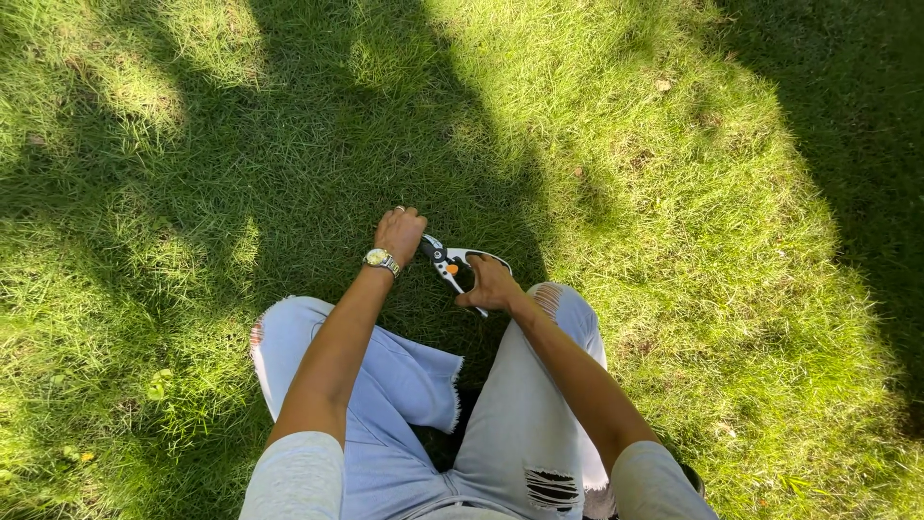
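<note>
The lawn is filling the whole view, sunlit toward its right side and shaded across its left and middle. The person is sitting on it in torn light jeans, knees reaching into the shaded middle. The pruning shears are lying just ahead of the knees, blades pointing toward the left hand. The right hand is clenching around the shears' handles. The left hand, wearing a wristwatch, is closing into the grass beside the blades; whether it is grasping a tuft cannot be told. Judged risk: the left fingers are lying close to the blades, so closing the handles could nick them.
</note>
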